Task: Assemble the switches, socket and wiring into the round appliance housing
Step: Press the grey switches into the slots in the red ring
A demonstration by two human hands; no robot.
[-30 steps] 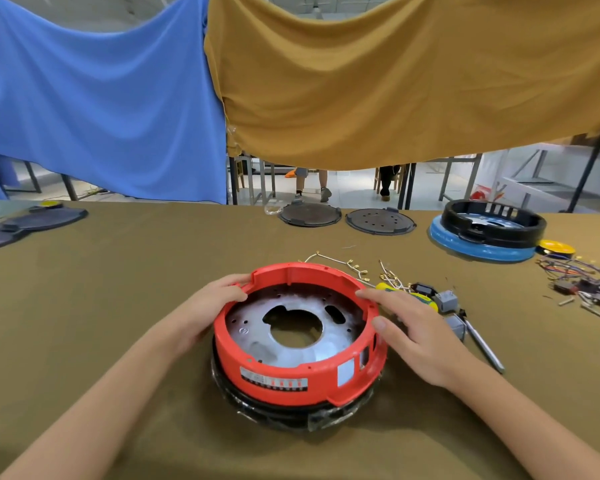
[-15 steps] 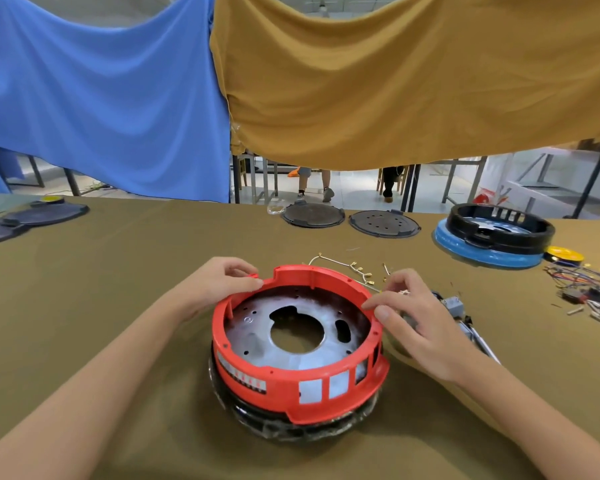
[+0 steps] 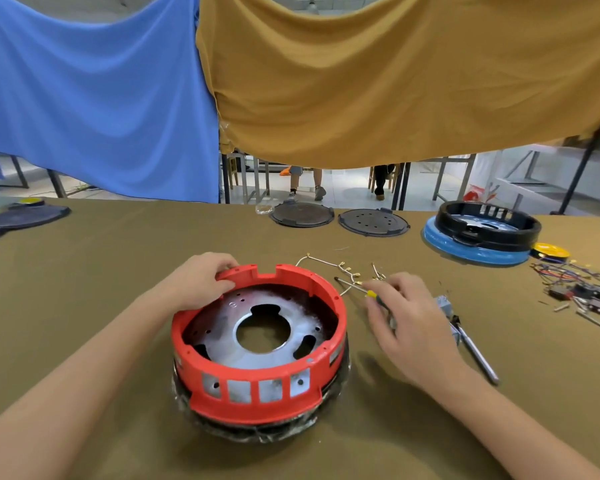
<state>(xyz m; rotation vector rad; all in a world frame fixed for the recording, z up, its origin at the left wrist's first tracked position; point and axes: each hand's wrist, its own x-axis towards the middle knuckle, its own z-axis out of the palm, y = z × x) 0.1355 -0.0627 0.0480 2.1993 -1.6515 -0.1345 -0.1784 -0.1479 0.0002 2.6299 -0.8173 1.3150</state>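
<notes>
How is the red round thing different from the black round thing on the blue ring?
The red housing sits close in front of the person, while the black housing sits far off to the right. The left hand grips the red housing's rim; no hand touches the black one. The red housing rests on a dark base, the black one on a blue ring. Both are round, open on top, and have little windows in the wall.

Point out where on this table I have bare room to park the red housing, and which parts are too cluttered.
Bare cloth lies left of the red housing, between the left hand and the dark pads at the far left edge. The near right corner is also bare. Crowded: around the right hand with its screwdriver and terminal wires, and the wire bundle at far right.
</notes>
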